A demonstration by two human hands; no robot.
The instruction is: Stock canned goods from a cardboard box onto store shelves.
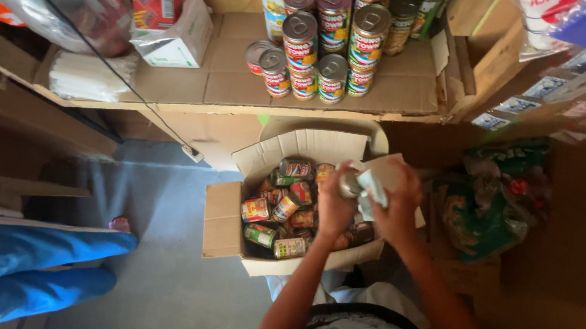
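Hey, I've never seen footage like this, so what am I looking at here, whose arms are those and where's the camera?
There is one picture, taken by a camera worn on a person's head, looking down. The two bare arms at the bottom are that person's own.

The left hand holds a small metal can over an open brown cardboard box full of loose labelled tins. The right hand presses a pale cloth against that can.

Above, a cardboard-lined shelf carries a stack of similar colourful tins and a small white carton. At the left edge are someone else's blue trouser legs. A green printed plastic bag lies to the right of the box.
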